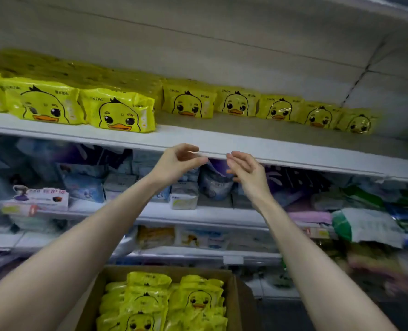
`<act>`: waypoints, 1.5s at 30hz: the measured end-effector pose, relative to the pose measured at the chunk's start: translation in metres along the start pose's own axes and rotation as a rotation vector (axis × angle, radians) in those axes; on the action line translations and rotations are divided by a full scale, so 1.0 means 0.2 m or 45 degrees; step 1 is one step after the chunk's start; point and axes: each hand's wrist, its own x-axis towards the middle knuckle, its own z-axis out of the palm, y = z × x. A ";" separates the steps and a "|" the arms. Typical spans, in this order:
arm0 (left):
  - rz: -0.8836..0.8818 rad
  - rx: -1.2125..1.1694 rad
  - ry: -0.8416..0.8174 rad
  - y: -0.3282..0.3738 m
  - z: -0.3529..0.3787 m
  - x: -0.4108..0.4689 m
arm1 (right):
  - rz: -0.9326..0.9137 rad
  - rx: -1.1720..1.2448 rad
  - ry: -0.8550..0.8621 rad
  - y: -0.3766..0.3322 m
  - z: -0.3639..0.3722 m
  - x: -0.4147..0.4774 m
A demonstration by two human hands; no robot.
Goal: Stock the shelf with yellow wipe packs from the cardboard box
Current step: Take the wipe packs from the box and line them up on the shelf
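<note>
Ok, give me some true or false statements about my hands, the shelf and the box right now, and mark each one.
The left hand and right hand hold nothing: true.
The cardboard box is empty: false; yellow wipe packs lie in it.
The top shelf has bare space in front of its packs on the right: true.
The shelved packs show a bear: false; it is a duck face.

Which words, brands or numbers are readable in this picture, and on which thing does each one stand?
"CKOK": brand mark, top left of the yellow duck-face wipe packs on the white upper shelf.
Other print on these packs: too blurred to read.
Labels on the goods of the lower shelves and on packs in the brown cardboard box: unreadable.
</note>
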 end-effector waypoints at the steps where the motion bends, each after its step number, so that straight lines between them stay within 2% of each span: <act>1: -0.026 -0.014 -0.007 -0.05 0.03 -0.03 | -0.007 0.001 0.010 0.03 0.00 -0.03; 6: -0.169 -0.019 -0.028 -0.26 0.10 -0.15 | 0.069 -0.051 -0.016 0.19 0.01 -0.17; 15: -0.485 -0.082 -0.069 -0.66 0.19 -0.42 | 0.410 -0.107 -0.046 0.70 0.02 -0.44; 25: -0.868 0.010 -0.152 -1.17 0.31 -0.73 | 0.806 -0.261 -0.120 1.20 0.00 -0.75; 31: -1.177 0.032 -0.239 -1.48 0.41 -0.97 | 1.050 -0.354 -0.208 1.47 -0.02 -0.97; 38: -1.360 0.089 -0.271 -1.78 0.49 -1.19 | 1.231 -0.466 -0.301 1.74 0.00 -1.12; 45: -1.349 0.168 -0.346 -1.96 0.54 -1.24 | 1.313 -0.529 -0.348 1.94 0.02 -1.14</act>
